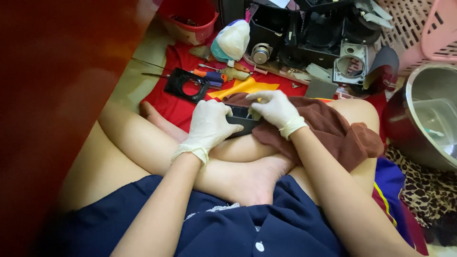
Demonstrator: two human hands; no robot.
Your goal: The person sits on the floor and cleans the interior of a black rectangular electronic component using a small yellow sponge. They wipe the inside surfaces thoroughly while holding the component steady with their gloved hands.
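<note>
I sit cross-legged on the floor, both hands in pale latex gloves. My left hand (208, 124) grips the near side of a black plastic part (241, 124) resting over my shins. My right hand (275, 109) presses down on the part's far right end, fingers curled over its edge. A brown cloth (333, 128) lies under and to the right of the part, draped over my right knee. Most of the black part is hidden by the two hands.
A red cloth (173, 102) on the floor carries a black frame piece (186, 84), an orange-handled screwdriver (209, 74), a yellow rag (245, 87) and dismantled black and grey machine parts (328, 33). A steel bowl (431, 114) stands at right, a red tub (188, 19) at the back, a pink basket (419, 24) at top right.
</note>
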